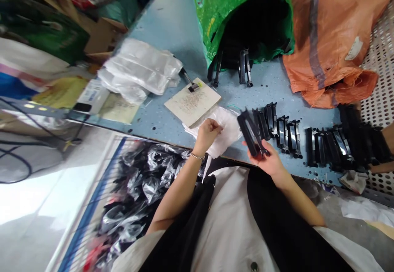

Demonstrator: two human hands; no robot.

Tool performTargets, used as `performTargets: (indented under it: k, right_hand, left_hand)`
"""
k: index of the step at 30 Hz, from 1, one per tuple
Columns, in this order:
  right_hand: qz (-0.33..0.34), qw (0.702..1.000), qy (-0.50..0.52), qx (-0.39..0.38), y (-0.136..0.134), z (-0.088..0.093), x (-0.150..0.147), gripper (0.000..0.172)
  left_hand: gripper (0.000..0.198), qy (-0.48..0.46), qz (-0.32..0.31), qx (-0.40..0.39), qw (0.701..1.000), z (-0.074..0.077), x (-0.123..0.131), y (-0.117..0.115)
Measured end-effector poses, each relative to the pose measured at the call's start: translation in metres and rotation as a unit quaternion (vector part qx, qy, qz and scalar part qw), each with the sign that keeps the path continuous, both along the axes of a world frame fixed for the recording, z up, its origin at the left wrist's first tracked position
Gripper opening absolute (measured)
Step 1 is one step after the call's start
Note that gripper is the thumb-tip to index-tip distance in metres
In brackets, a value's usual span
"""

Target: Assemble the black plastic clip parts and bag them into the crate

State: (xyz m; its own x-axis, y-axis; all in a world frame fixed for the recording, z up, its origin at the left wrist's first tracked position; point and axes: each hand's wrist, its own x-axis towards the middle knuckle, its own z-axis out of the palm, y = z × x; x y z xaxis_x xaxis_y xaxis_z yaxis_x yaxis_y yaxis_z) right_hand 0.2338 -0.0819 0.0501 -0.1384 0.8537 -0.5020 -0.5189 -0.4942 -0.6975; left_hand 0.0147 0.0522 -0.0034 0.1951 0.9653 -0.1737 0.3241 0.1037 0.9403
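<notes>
My left hand (209,133) is closed in a pinch on a clear plastic bag (226,130) that lies at the near edge of the blue table (172,26). My right hand (267,160) grips a black plastic part (250,134), held tilted just right of the bag. A row of several similar black parts (285,128) stands on the table to the right of my right hand, and more black parts (334,147) are bunched further right.
A green sack (234,1) lies open at the back with black parts spilling out. An orange sack (335,38) lies right of it. A notepad (192,101), a stack of clear bags (141,71) and a floor bin of bagged parts (144,186) are on the left.
</notes>
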Motion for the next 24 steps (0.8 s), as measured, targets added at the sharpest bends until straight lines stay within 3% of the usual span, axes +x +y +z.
performTargets:
  k: [3,5,8,11,14,18,21,24]
  right_hand:
    - [0.084,0.985,0.131,-0.073,0.006,-0.012,-0.019,0.052]
    - [0.102,0.971,0.178,-0.122,0.009,-0.022,-0.026,0.05]
    - [0.113,0.953,0.237,-0.151,0.014,-0.032,-0.028,0.053]
    - [0.129,0.944,0.275,-0.131,0.018,-0.031,-0.026,0.061]
    - [0.122,0.953,0.264,-0.084,0.016,-0.024,-0.02,0.066]
    - [0.12,0.971,0.204,-0.02,-0.004,-0.017,0.004,0.065]
    - [0.128,0.977,0.173,0.013,-0.023,-0.012,0.022,0.067]
    - [0.139,0.972,0.188,0.012,-0.034,-0.006,0.025,0.069]
  left_hand:
    - [0.019,0.11,-0.062,0.143,0.982,-0.001,-0.009,0.0]
    - [0.031,0.165,-0.085,0.214,0.959,0.003,-0.015,-0.004]
    - [0.049,0.183,-0.126,0.271,0.937,0.018,-0.019,-0.023]
    - [0.061,0.16,-0.174,0.314,0.919,0.036,-0.015,-0.048]
    - [0.067,0.155,-0.128,0.308,0.93,0.044,-0.017,-0.059]
    - [0.073,0.166,-0.035,0.248,0.954,0.036,-0.031,-0.041]
    - [0.074,0.155,-0.026,0.217,0.963,0.028,-0.032,-0.028]
    - [0.077,0.124,-0.057,0.21,0.968,0.028,-0.017,-0.028]
